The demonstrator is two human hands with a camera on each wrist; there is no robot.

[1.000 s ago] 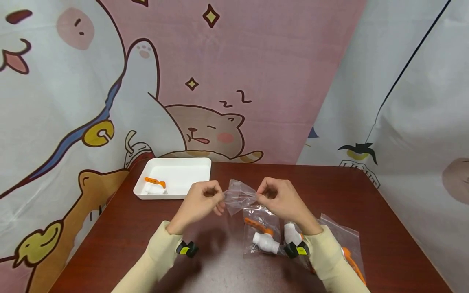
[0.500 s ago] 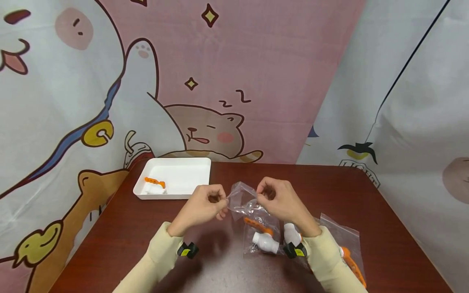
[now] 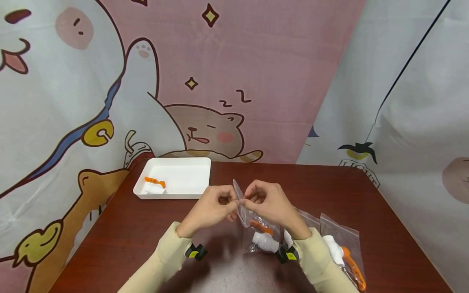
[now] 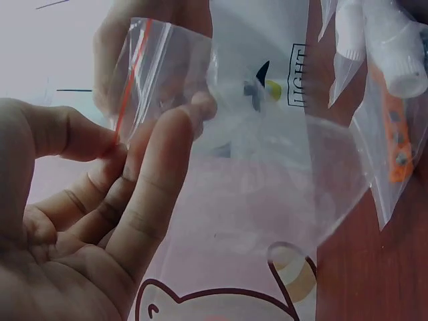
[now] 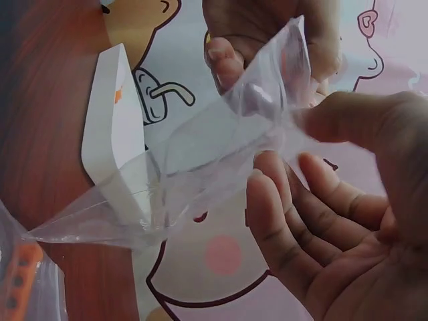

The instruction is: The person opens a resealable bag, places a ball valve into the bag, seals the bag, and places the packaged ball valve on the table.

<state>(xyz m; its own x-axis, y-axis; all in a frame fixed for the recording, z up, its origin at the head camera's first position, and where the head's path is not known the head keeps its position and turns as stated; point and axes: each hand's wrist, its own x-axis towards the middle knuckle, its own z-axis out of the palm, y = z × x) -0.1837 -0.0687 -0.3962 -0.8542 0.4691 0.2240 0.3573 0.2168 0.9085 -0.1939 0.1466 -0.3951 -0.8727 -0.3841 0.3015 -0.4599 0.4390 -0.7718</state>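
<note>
A clear zip bag [image 3: 240,215] with a red line along its mouth [image 4: 130,87] is held up between both hands over the table. My left hand [image 3: 216,205] pinches its mouth edge between thumb and fingers. From the other side my right hand [image 3: 269,201] pinches the bag, thumb against fingertips, close to the left fingertips. The bag's film [image 5: 214,144] hangs loose and looks empty in the wrist views. Just below it on the table lies another clear bag with an orange perforated strip [image 3: 261,227] and a white bottle-like piece [image 3: 265,242].
A white tray [image 3: 188,179] at the back left holds an orange strip [image 3: 155,182] and a white piece [image 3: 155,189]. More filled clear bags [image 3: 340,228] lie to the right, partly behind the right forearm. A printed cloth [image 3: 278,81] hangs behind the table.
Both hands have come closer together, the left moving right and the right moving left. The bag, spread between them earlier, now stands nearly edge-on.
</note>
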